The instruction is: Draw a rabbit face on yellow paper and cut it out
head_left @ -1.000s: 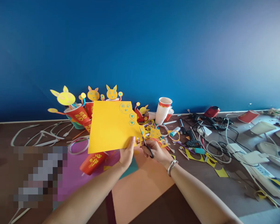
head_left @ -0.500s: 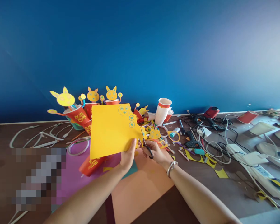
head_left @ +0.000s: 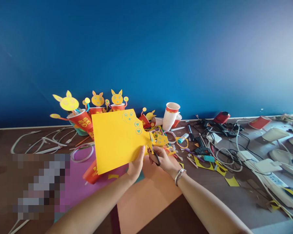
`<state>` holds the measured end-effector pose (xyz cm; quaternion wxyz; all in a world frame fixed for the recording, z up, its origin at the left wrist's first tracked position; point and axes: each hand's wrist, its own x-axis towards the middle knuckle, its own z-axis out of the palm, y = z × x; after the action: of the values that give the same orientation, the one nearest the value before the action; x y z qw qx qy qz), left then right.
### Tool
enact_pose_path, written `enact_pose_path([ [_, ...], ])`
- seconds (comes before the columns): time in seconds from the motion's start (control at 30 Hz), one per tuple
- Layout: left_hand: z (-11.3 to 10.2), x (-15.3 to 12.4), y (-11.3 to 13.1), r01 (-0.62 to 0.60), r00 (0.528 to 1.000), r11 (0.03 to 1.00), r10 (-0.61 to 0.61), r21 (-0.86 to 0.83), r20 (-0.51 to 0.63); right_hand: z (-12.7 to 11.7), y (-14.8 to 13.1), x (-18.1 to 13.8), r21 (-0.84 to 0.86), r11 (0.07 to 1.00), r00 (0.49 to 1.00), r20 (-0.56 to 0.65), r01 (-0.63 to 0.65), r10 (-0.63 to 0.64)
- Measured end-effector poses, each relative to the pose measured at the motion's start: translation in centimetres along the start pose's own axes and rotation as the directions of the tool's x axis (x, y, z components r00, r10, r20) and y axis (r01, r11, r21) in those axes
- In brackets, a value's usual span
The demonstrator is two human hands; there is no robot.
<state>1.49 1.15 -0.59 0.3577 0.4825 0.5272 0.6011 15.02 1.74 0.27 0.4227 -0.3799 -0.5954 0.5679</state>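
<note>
My left hand (head_left: 136, 164) grips a large sheet of yellow paper (head_left: 116, 143) near its lower right corner, thumb on top. A face and two small circles with hearts are drawn in blue at the sheet's upper right, and the right edge is cut away unevenly. In my right hand (head_left: 163, 159) is a pair of scissors (head_left: 156, 158) with dark handles. Their blades meet the sheet's right edge, close to my left thumb. Below the hands lie an orange paper sheet (head_left: 148, 198) and a purple sheet (head_left: 75, 185), with a tipped red cup (head_left: 90, 174) partly behind the yellow sheet.
Red cups with yellow animal faces (head_left: 69, 102) stand along the blue wall. A stack of white cups (head_left: 171, 115) is behind my right hand. To the right are paper scraps (head_left: 231, 181), a black glue gun (head_left: 201, 146), tangled cables and a white power strip (head_left: 266, 178).
The yellow sheet has turned slightly anticlockwise, its left side dropping lower. My left hand has shifted a little to the right. The scissors stay at the right edge.
</note>
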Motion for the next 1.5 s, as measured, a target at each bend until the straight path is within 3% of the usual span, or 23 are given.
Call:
enact_pose_path([
  [0.77,0.4,-0.6,0.0,0.131,0.991,0.987,-0.128,-0.093,0.036,0.1,1.2,0.0,0.052,0.998,1.000,-0.018,0.023,-0.022],
  [1.0,0.0,-1.2,0.3,0.317,0.948,0.947,-0.314,-0.053,0.058,0.2,0.6,-0.2,0.061,0.998,1.000,0.002,0.010,-0.011],
  [1.23,0.3,-1.6,1.0,0.219,0.975,0.975,-0.218,-0.041,0.034,0.3,0.2,-0.2,0.001,1.000,0.999,-0.021,0.027,-0.027],
  [1.5,0.2,-1.6,1.0,0.222,0.975,0.974,-0.220,-0.054,0.038,0.4,0.9,-0.2,0.008,0.999,0.998,-0.044,0.033,-0.033],
])
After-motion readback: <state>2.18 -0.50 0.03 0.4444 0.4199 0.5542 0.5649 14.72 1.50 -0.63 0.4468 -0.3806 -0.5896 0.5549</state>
